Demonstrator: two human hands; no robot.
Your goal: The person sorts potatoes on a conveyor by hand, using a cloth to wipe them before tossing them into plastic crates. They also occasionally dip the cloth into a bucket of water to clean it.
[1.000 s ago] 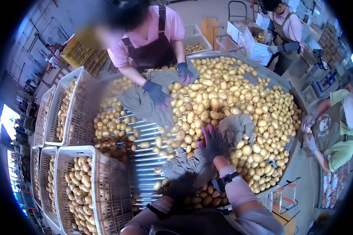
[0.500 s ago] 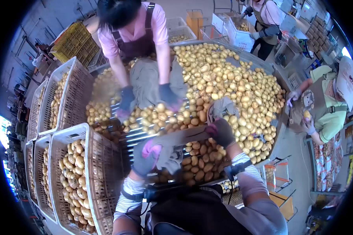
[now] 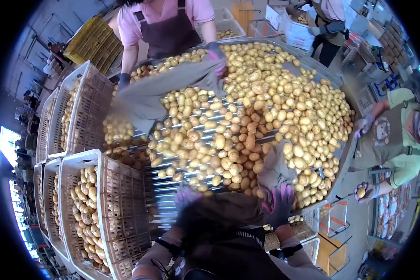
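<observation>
My left hand [image 3: 186,196], in a grey and pink glove and blurred, grips one end of a grey-brown cloth [image 3: 228,207] close to my body; part of that hand is hidden by a dark shape. On the other side, my right hand [image 3: 280,203] is closed on the same cloth, whose bunched end [image 3: 276,170] sticks out past the fingers onto the potatoes. Many potatoes [image 3: 224,144] lie in front of both hands on a metal roller table [image 3: 172,210]. Across from me, a person's gloved hands [image 3: 217,58] spread another grey cloth [image 3: 149,95] over the potatoes.
White crates [image 3: 121,200] full of potatoes are stacked along the left side. A yellow crate stack [image 3: 93,46] stands behind them. At the right edge, a person in an apron [image 3: 382,133] holds a potato. Another person [image 3: 329,28] is beside a box at the back.
My hands have drawn the cloth back toward my body, uncovering potatoes and rollers. The person opposite has lifted and spread their cloth. My view has shifted slightly.
</observation>
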